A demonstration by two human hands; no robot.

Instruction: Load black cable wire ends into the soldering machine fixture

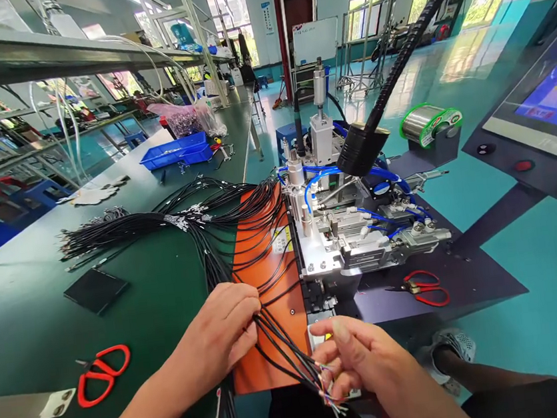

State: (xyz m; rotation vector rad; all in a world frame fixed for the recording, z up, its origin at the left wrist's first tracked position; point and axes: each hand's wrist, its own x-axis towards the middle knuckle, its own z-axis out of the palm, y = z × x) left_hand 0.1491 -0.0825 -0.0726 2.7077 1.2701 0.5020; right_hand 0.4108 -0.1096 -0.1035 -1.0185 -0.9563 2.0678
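Observation:
My left hand (234, 321) is closed round a bundle of thin black cables (278, 340) above the orange plate (262, 238). The cables slope down to the right, ending in stripped tips with fine coloured wires (331, 396). Beside those tips is my right hand (363, 354), its fingers loosely curled and its thumb raised apart from them. Its lower fingers are close against the wire ends; whether they touch is hard to tell. More black cables (130, 229) lie in a large tied bunch on the green table, running toward the plate.
A metal machine with blue air hoses (349, 214) stands right of the plate. Red-handled scissors (101, 373) lie at left, red-handled snips (425, 287) at right. Also around are a black square (96, 290), a blue tray (176, 151), a solder spool (430, 123) and a control panel (542, 138).

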